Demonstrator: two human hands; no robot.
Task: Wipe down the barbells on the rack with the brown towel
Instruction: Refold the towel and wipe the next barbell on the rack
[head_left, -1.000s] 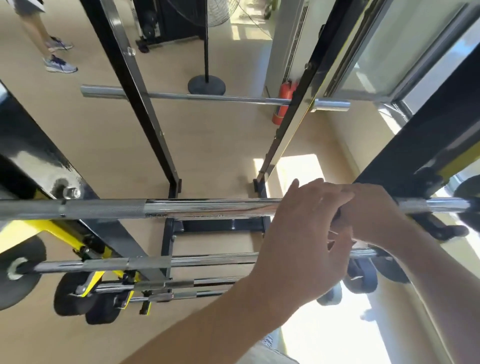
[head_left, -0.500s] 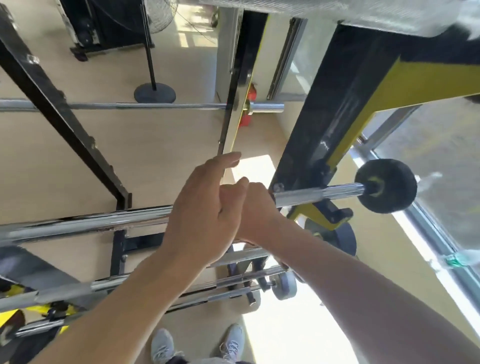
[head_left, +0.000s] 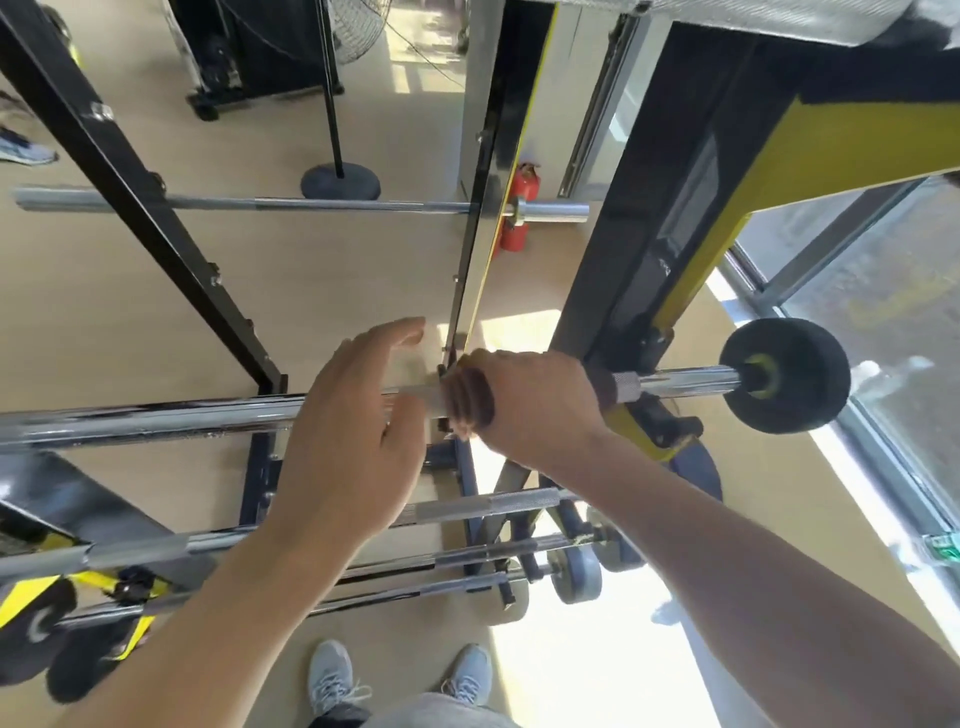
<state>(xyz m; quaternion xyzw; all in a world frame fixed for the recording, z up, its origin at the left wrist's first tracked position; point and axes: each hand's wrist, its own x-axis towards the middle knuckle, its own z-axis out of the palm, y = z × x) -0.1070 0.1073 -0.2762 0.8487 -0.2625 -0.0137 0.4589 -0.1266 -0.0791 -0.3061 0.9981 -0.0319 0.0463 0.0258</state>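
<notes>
Barbell (head_left: 156, 421) runs left-right; right hand (head_left: 530, 405) grip clamps brown towel (head_left: 470, 402) around it, left hand (head_left: 353, 431) open.

My right hand (head_left: 530, 405) covering most of the brown towel (head_left: 470, 402), my left hand (head_left: 353, 441) hiding part of the top barbell (head_left: 156, 421), its left end cut off, my fingertips motion-blurred.

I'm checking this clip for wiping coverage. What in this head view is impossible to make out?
- Brown towel: mostly hidden inside the right hand; only a bunched edge shows.
- Top barbell: its left end is cut off by the frame edge; the stretch under both hands is covered.
- Left hand: seen from behind, so contact with the bar cannot be told.
- Lower barbells: partly blocked by the forearms.
</notes>
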